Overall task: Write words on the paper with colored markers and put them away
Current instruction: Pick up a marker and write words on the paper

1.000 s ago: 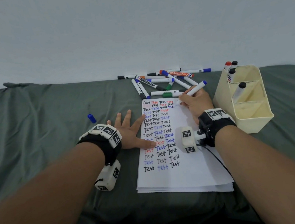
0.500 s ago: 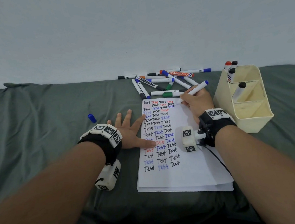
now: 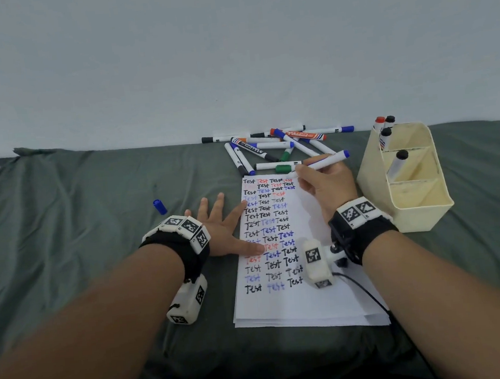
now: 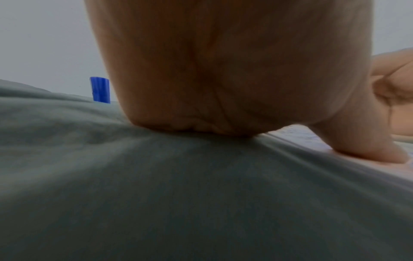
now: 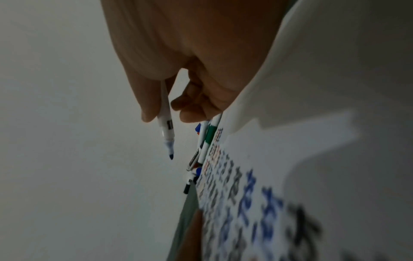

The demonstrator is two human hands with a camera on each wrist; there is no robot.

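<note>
Grey-green cloth covers the table (image 3: 65,235). Right hand (image 3: 327,185) pinches an uncapped white blue-tipped marker (image 3: 325,162) — tip just off the far edge of the white lettered paper sheet (image 3: 301,302). Left hand (image 3: 225,230) lies flat, fingers spread, thumb pressing the sheet's edge — loose blue plastic cap (image 3: 160,206) beyond its fingers.

Right hand (image 5: 178,74) pinches blue marker (image 5: 166,127) above paper (image 5: 279,159).

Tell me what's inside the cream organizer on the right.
The cream organizer holds four capped markers standing in its back and middle compartments; the front compartment looks empty, though its floor is partly hidden.
</note>
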